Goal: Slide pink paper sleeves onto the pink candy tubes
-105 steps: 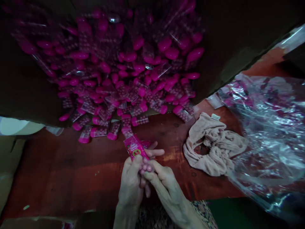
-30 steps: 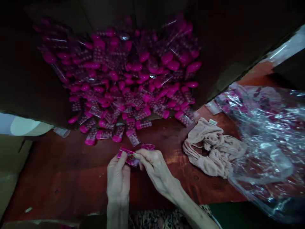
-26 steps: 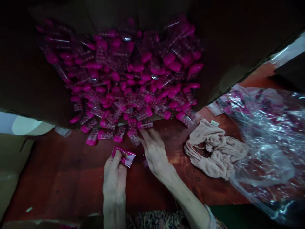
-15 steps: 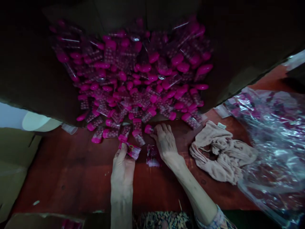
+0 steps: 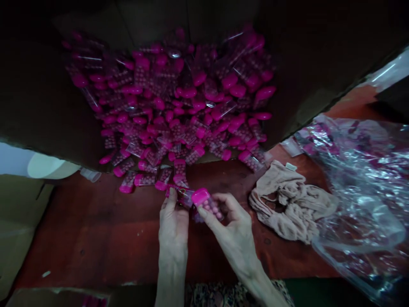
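Observation:
My right hand (image 5: 231, 221) pinches a clear pack of pink candy balls with a bright pink cap (image 5: 207, 205) between thumb and fingers. My left hand (image 5: 174, 215) holds a pink printed sachet (image 5: 184, 197), which touches the pack's capped end. Another pink wrapper (image 5: 197, 217) shows behind the pack, mostly hidden by it. Just above my left fingertips lies the lower edge of a large heap of similar pink-capped packs (image 5: 166, 115), spread on the reddish-brown wooden table (image 5: 79, 243).
A crumpled beige cloth (image 5: 290, 204) lies to the right of my hands. Beyond it is a large clear plastic bag (image 5: 358, 192) with pink packs inside. Dark cardboard flaps (image 5: 41, 106) rise behind the heap, and a pale cardboard piece (image 5: 19, 221) stands at the left.
My right hand has lifted a pink-capped pack from the heap's edge and brought it to the sachet in my left hand. The view has shifted slightly.

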The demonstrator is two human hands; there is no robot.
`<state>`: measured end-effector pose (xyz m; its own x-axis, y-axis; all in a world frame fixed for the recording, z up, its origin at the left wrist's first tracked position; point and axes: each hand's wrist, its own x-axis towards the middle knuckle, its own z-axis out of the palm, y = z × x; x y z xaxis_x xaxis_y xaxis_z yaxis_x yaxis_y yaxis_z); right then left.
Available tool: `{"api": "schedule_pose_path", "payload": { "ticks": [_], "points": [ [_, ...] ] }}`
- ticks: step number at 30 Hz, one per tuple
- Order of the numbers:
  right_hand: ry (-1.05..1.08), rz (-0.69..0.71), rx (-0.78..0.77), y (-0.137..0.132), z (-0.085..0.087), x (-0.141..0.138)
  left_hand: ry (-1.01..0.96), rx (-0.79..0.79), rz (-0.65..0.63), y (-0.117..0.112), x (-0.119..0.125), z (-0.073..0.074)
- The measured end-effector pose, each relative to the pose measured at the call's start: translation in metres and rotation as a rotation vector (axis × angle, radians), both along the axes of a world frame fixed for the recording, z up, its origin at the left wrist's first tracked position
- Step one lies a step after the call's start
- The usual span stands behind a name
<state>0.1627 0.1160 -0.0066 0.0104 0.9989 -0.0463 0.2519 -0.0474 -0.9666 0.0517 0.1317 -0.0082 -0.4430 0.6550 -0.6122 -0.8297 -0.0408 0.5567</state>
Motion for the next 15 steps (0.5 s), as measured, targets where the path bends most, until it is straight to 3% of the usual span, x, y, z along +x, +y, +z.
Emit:
{"api": "schedule_pose_path", "payload": {
  "ticks": [10, 15],
  "points": [
    [-0.105, -0.056, 0.162, -0.001, -0.005, 0.002, -0.046, -0.051, -0.12, 0.004, 0.012, 0.0],
    [-0.202, -0.063, 0.304, -0.001, -0.006, 0.0, 0.026, -0.008, -0.087, 0.0, 0.016, -0.001]
  ]
}}
